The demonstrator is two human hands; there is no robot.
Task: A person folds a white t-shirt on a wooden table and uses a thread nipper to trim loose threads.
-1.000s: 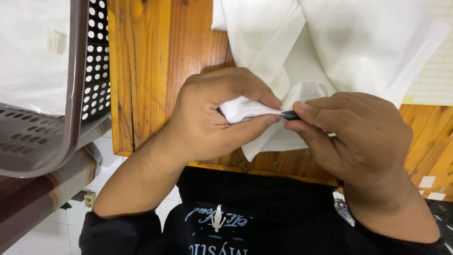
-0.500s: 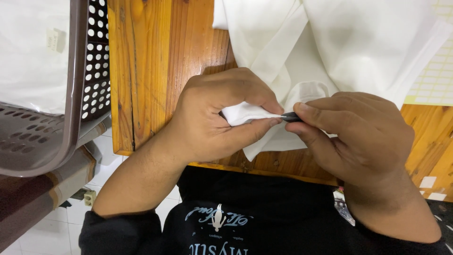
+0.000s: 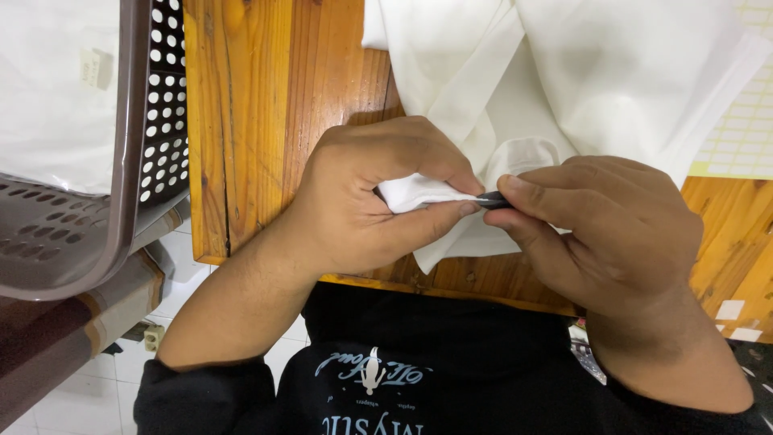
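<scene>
A white cloth garment (image 3: 580, 72) lies spread over the wooden table (image 3: 266, 121). My left hand (image 3: 378, 197) pinches a folded corner of the white cloth between thumb and fingers near the table's front edge. My right hand (image 3: 604, 225) meets it from the right, thumb and forefinger closed on a small dark object (image 3: 493, 199) at the cloth's edge. What the dark object is cannot be told; most of it is hidden by my fingers.
A brown perforated plastic basket (image 3: 121, 161) holding white fabric stands at the left, beside the table. A pale yellow gridded sheet (image 3: 745, 129) lies at the right edge. White tiled floor shows below the table's left corner.
Almost nothing moved. Both hands keep the same pinch on the cloth corner, with only a slight shift of the fingers.
</scene>
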